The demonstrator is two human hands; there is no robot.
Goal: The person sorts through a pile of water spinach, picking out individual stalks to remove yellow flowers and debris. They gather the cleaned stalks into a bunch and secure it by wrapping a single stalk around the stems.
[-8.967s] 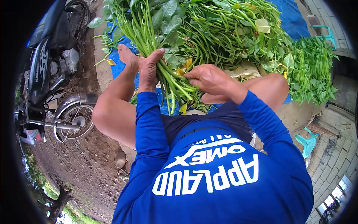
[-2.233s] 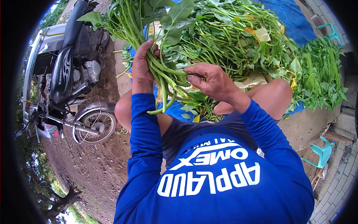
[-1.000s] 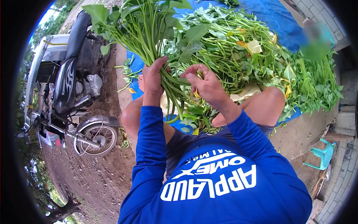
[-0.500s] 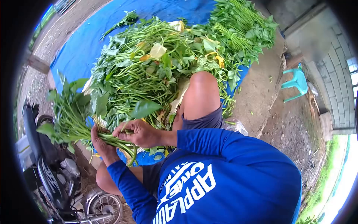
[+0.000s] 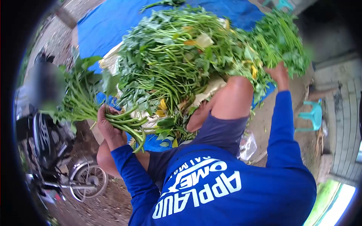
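My left hand (image 5: 109, 124) is closed around a bunch of leafy green stems (image 5: 83, 101), the leaves fanning out to the left and the cut ends curling to the right. My right hand (image 5: 279, 75) is stretched out at the far right, at the edge of a neater stack of the same greens (image 5: 283, 41); its fingers are blurred and partly hidden. Between the hands spreads a big loose heap of leafy stems (image 5: 162, 64), with some yellow leaves in it. The heap lies on pale sacking (image 5: 111, 58) over a blue tarp (image 5: 102, 28).
A parked motorcycle (image 5: 43, 135) stands close on the left. To the right are a turquoise plastic stool (image 5: 312, 115) and a block wall (image 5: 343, 109). A clear plastic bag (image 5: 247, 146) lies beside my bent knee (image 5: 239, 92).
My right hand has left the bunch and swung far right to the stacked greens. My left hand keeps hold of the bunch. The view has shifted, so the heap appears further right.
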